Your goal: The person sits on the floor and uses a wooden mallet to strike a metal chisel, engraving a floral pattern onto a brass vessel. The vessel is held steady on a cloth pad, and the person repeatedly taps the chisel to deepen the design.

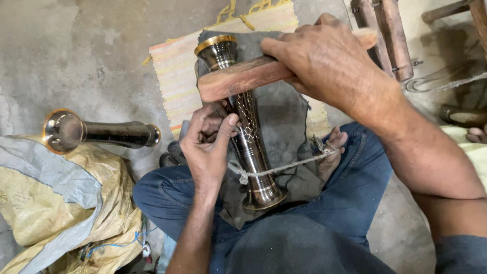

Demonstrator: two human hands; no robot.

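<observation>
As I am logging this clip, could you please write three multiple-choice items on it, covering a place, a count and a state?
1. Where does the second metal vase lie?
A. On the yellow sack, at the person's left
B. On the striped mat
C. In the lap

2. How many metal vases show?
A. One
B. Two
C. Four

3. What is the right hand doing?
A. Resting open on the floor
B. Gripping a wooden block over the engraved vase
C. Pulling the cord

Answers: 1 A, it rests across the sack's top. 2 B, one in work, one aside. 3 B, fingers wrap the block.
</observation>
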